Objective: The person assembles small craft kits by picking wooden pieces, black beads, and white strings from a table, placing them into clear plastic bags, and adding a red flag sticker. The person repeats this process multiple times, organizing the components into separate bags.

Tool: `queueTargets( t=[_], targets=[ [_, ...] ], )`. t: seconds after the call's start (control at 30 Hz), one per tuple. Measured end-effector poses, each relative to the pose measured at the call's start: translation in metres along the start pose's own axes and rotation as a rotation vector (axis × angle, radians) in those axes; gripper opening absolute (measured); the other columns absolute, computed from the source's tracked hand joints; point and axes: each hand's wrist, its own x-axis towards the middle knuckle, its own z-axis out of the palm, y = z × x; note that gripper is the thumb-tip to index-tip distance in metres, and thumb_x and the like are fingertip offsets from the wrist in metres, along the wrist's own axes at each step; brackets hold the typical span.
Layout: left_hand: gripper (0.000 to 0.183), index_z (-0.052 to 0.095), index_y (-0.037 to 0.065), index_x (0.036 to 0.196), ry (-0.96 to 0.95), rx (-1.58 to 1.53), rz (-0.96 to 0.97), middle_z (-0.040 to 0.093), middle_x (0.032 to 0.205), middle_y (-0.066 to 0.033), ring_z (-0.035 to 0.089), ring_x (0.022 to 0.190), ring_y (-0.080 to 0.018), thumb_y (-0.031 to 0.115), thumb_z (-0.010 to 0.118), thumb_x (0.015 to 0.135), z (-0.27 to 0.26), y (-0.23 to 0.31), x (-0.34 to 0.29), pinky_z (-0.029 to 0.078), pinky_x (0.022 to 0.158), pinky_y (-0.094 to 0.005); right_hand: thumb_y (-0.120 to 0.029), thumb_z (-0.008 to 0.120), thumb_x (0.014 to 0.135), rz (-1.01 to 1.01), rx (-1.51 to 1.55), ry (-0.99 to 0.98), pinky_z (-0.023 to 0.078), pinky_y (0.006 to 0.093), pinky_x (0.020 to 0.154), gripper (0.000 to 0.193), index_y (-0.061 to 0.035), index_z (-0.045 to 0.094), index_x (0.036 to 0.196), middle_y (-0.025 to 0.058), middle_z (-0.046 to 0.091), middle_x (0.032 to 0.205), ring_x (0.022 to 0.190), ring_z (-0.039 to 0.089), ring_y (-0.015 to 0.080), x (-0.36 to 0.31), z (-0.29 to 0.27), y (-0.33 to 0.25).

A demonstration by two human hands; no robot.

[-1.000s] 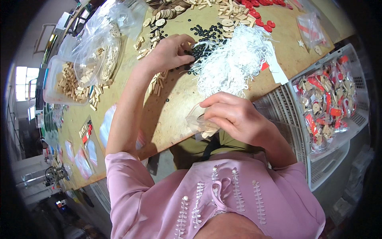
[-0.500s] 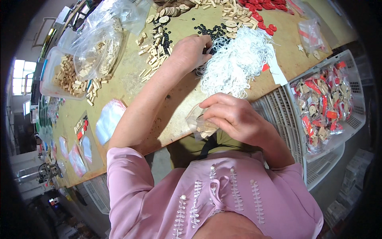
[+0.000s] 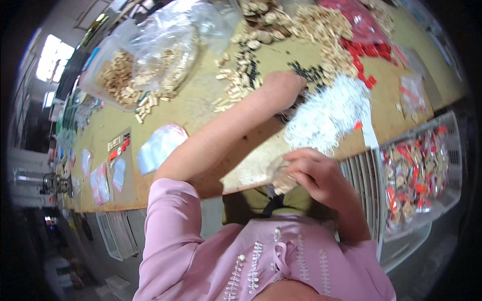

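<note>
Closest to the body, at the bench's (image 3: 246, 173) near edge, the right hand (image 3: 321, 173) is pinching a small clear bag (image 3: 276, 169) between thumb and fingers, and the bag is hanging partly out past that edge with pale wooden pieces (image 3: 284, 186) showing in its lower end. I am judging the bag to be light, limp and rather slippery, with the hard little pieces dragging its bottom down, so the rim is looking like the best place to hold, leaving the mouth free. Left along the same edge, flat clear bags (image 3: 159, 150) are lying in a soft, slippery-looking pile, probably easiest to lift by one corner. Further in, a white cord heap (image 3: 324, 113) is spreading, seemingly soft and prone to tangling; a loose end is likely offering the cleanest hold. Just beside it the left hand (image 3: 286, 90) is reaching down near black beads (image 3: 307, 72), its fingertips being hidden, so I cannot tell whether it is gripping anything. The beads are looking light, hard and apt to roll, suiting a fingertip pinch.
</note>
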Motion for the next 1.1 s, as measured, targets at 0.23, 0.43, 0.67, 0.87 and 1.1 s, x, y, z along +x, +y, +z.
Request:
queueTargets(
  t=[0.23, 0.43, 0.67, 0.87, 1.1],
  targets=[
    [0.022, 0.072, 0.006, 0.102, 0.175, -0.142, 0.017, 0.072, 0.092, -0.0190, 0.071, 0.087, -0.0385, 0.010, 0.069, 0.081, 0.012, -0.046, -0.016, 0.056, 0.079, -0.0463, 0.004, 0.070, 0.086, 0.035, -0.061, -0.002, 0.055, 0.0371, 0.086, 0.012, -0.0020, 0.071, 0.097, 0.0174, 0.072, 0.112, 0.102, 0.071, 0.0324, 0.000, 0.003, 0.002],
    [0.019, 0.065, 0.000, 0.099, 0.136, -1.649, -0.409, 0.065, 0.081, -0.0052, 0.063, 0.069, -0.0130, 0.015, 0.075, 0.093, 0.007, -0.077, -0.020, 0.051, 0.056, -0.0265, 0.001, 0.068, 0.089, 0.046, -0.060, -0.020, 0.055, 0.0407, 0.088, 0.012, -0.0012, 0.067, 0.101, 0.0190, 0.070, 0.114, 0.103, 0.068, 0.0388, -0.003, 0.004, 0.001],
    [0.021, 0.057, -0.005, 0.112, -0.062, -2.701, -0.244, 0.064, 0.102, -0.0189, 0.066, 0.093, -0.0275, 0.011, 0.049, 0.102, 0.023, -0.077, -0.044, 0.058, 0.073, -0.0345, 0.001, 0.069, 0.087, 0.014, -0.100, -0.029, 0.055, 0.0391, 0.085, 0.010, -0.0009, 0.068, 0.098, 0.0181, 0.071, 0.113, 0.099, 0.069, 0.0364, -0.001, 0.002, -0.003],
    [0.063, 0.043, -0.014, 0.141, -0.006, -2.806, -0.175, 0.046, 0.147, -0.0335, 0.045, 0.142, -0.0426, 0.040, 0.030, 0.112, 0.005, -0.035, -0.077, 0.043, 0.116, -0.0520, 0.004, 0.069, 0.086, 0.024, -0.087, -0.017, 0.055, 0.0372, 0.084, 0.011, -0.0014, 0.068, 0.096, 0.0161, 0.071, 0.113, 0.099, 0.070, 0.0327, -0.002, 0.003, -0.007],
    [0.055, 0.032, -0.013, 0.149, 0.010, -2.899, -0.127, 0.037, 0.156, -0.0314, 0.037, 0.148, -0.0408, -0.002, 0.043, 0.096, 0.012, -0.022, -0.098, 0.036, 0.123, -0.0506, 0.004, 0.071, 0.086, 0.015, -0.142, -0.029, 0.056, 0.0370, 0.084, 0.011, -0.0010, 0.069, 0.097, 0.0156, 0.071, 0.113, 0.099, 0.071, 0.0325, 0.000, 0.006, -0.009]
  ],
)
